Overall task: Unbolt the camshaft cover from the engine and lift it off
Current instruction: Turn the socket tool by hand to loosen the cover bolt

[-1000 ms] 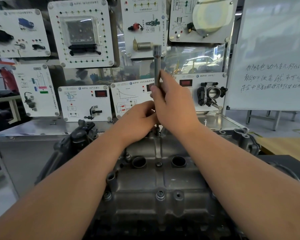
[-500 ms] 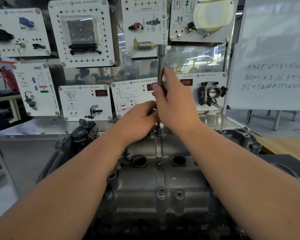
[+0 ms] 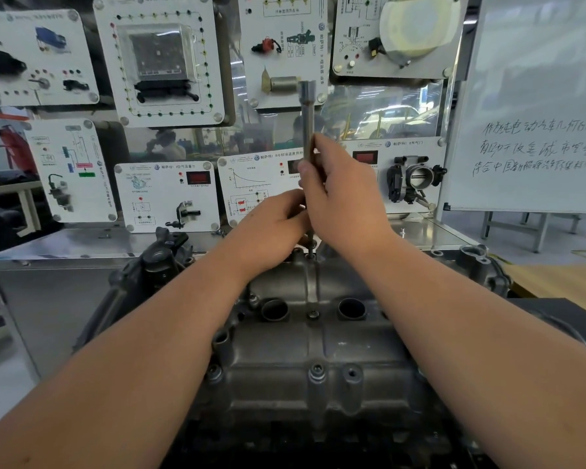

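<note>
- Two bare hands met over the far end of the camshaft cover, which sat on the engine at the middle of the view, its long axis running straight away from the person toward the display boards.
- Left hand was down low beside the tool, its fingers curled in near the lower end of the shaft; whether they pinched the shaft or the bolt I could not tell, since the knuckles hid the contact.
- Socket extension stood nearly upright, long axis vertical, square head at the top, lower tip pointing down into a bolt hole on the cover's centre ridge at the far end.
- Right hand had its fingers and thumb wrapped round the middle of the shaft, just above and touching the left hand, so it was the hand placed to spin the tool.
- Nearer bolts along the same centre ridge looked still seated, so by my reckoning the unbolting was early on and the lift was some way off.
- Coming turn hinged on the shaft staying in line with the bolt beneath the fingers; a lean seemed likely to slip the tip out.
</note>
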`<state>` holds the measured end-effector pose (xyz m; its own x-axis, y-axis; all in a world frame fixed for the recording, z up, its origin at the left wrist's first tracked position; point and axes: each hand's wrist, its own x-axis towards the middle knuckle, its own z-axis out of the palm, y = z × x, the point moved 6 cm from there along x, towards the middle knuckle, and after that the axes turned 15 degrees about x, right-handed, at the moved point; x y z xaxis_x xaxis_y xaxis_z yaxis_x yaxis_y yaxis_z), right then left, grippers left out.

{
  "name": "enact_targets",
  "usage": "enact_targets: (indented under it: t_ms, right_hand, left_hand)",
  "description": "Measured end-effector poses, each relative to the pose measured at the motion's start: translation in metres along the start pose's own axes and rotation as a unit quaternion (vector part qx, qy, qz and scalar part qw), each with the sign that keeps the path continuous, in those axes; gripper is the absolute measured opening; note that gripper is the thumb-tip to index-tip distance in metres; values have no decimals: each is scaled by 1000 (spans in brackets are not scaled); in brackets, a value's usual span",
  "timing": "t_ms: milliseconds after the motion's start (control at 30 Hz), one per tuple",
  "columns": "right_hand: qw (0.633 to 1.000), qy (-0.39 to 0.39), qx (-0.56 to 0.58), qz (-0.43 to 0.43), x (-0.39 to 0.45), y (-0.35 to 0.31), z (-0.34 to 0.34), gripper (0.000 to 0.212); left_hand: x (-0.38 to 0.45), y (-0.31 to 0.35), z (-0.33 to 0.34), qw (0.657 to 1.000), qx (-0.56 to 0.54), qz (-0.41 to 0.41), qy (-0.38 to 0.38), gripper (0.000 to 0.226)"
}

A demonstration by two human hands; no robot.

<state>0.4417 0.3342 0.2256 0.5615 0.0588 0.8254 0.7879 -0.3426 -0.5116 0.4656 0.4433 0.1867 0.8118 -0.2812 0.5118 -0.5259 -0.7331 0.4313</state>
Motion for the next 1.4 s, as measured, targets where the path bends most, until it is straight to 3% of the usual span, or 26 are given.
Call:
enact_targets:
  t_ms: [167,300,367,467,567,667,733,900,1033,1200,1300,1400]
  right_hand:
    - [1000,8,21,15,-2,0,-2,43]
    - [1000,19,10,-9,-1,-3,-4,23]
    - [1000,11,23,6,0,0,-2,24]
    - [999,6,25,27,0,2,-1,45]
    - [999,13,34,30,-1,2,-2,54]
    - [999,31,19,8,0,-1,-5,39]
    - [999,24,20,3,0,-2,-5,26]
    - [998,-16,50,37,1,1,3,45]
    - [999,4,44,19,0,1,1,56]
    - [999,27,29,-12,-1,-4,-4,47]
    - [1000,13,14,4,2,0,-2,43]
    - [999,9,24,19,2,3,-1,52]
  left_hand:
    - [-2,2,-3,1000,11,7,-2,17]
    - [-2,3,-2,1000,14,0,2,33]
    - [-1,2,0,1000,6,-1,-3,29]
    - [-1,3,2,1000,6,8,-8,14]
    - [-1,3,-1,999,36,16,7,15]
    - [-1,1,-1,999,38,8,0,10]
    - [-2,3,-1,999,33,-3,-5,29]
    - [-3,4,2,1000,3,-5,-13,19]
    - [-1,4,-1,999,33,5,-2,15]
    - [1,1,0,1000,24,-8,4,31]
    - [0,1,1,1000,8,-2,-1,16]
    - [0,2,0,1000,21,3,-2,13]
